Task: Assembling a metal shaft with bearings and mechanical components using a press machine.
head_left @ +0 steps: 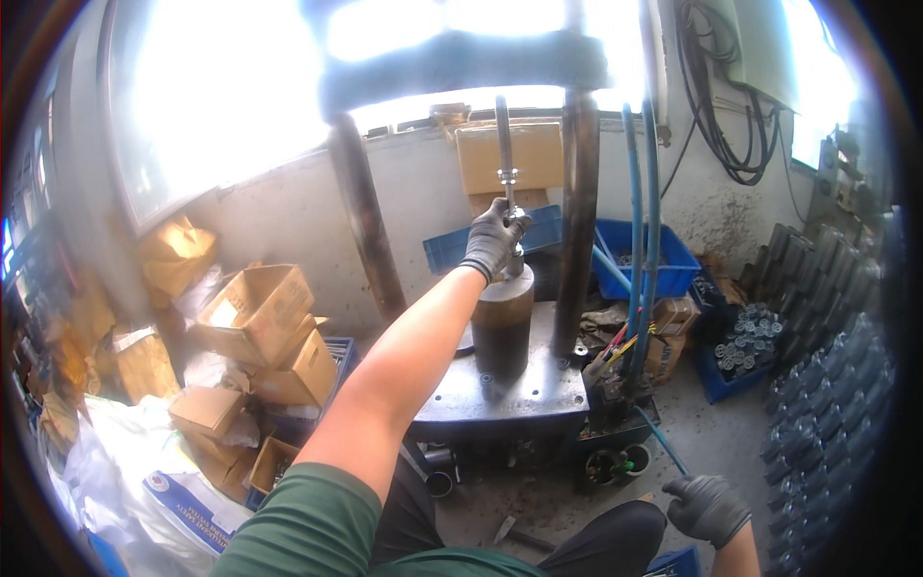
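My left hand [495,238], in a grey glove, reaches forward into a press and is closed round a shiny metal fitting [520,219]. The fitting stands in line between a vertical metal rod [504,139] above and a thick dark cylinder [504,327] below. My fingers hide part of it. That cylinder rests upright on the press's steel bed [452,394]. At lower right, my gloved right hand [710,510] is closed at the end of a slim blue lever [661,440], which slants up left toward the press's base.
Steel columns [370,221] flank the work. Cardboard boxes [255,313] and white sacks [115,452] crowd the left. Blue hoses [636,240], a blue bin [673,258], a crate of round metal parts [745,341] and stacked dark cylinders [832,413] stand right. A hammer [519,534] lies below.
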Motion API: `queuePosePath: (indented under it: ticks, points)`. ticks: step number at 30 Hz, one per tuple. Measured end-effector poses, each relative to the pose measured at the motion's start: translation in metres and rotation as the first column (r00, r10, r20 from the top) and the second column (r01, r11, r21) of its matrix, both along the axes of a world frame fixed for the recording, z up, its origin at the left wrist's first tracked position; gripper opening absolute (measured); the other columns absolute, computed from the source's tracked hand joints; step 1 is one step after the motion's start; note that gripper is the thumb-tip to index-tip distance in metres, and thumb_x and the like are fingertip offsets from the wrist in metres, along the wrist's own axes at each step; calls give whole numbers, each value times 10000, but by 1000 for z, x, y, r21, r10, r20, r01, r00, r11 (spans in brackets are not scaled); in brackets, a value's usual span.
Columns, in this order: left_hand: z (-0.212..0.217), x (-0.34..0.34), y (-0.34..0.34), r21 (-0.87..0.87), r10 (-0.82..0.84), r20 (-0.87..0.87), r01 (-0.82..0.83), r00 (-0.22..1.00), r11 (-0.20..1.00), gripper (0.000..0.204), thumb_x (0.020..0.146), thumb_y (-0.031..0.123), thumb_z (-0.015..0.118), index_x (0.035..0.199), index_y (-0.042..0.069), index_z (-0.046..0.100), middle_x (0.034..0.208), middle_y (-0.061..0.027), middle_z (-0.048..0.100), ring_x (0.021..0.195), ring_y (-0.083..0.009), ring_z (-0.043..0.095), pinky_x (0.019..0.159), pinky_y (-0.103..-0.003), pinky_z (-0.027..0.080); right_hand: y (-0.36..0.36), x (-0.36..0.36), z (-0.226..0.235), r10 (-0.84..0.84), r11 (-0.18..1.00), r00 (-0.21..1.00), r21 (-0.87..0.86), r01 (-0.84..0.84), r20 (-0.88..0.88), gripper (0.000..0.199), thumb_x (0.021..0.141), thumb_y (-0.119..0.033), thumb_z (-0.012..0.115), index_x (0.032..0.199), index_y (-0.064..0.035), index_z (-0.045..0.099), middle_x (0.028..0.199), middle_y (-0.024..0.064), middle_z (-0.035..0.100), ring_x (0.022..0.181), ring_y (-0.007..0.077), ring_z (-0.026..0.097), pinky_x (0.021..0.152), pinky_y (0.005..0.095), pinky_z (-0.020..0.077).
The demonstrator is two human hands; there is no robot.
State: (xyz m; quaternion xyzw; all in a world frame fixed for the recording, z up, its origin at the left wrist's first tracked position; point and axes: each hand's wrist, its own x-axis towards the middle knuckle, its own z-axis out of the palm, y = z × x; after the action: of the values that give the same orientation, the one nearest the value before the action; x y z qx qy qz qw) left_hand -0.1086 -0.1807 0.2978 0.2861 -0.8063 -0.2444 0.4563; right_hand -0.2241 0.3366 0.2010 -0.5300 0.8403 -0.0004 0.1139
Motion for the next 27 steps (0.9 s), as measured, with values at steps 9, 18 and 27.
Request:
queuePosePath:
  ticks: [9, 18, 27]
  points:
    - [2, -1, 3, 38, -21, -20, 22, 1000, 999, 391, 939, 346, 735, 1187, 71, 612, 969, -136, 731, 889, -241, 717, 813, -382, 569, 1, -1, 1, -27, 1000, 1000, -6, 27, -7, 355, 863, -323, 559, 1084, -159, 784, 983, 105, 765, 962, 307, 721, 884, 415, 567]
    - [3, -1, 1, 45, -22, -4, 23, 1000, 999, 383, 944, 340, 730, 1189, 70, 612, 954, -122, 731, 891, -227, 715, 827, -375, 565, -4, -6, 0, 166, 954, 986, 251, -164, 15, 343, 869, -287, 568, 1087, -132, 784, 1000, 125, 765, 959, 319, 724, 898, 421, 566]
    - [2, -1, -2, 33, -18, -3, 18, 1000, 999, 402, 936, 334, 741, 1212, 72, 613, 986, -143, 744, 920, -257, 730, 837, -385, 570, 0, -9, -12, 166, 967, 986, 195, -164, 7, 319, 848, -251, 579, 1046, -121, 791, 962, 141, 761, 914, 321, 731, 871, 420, 575]
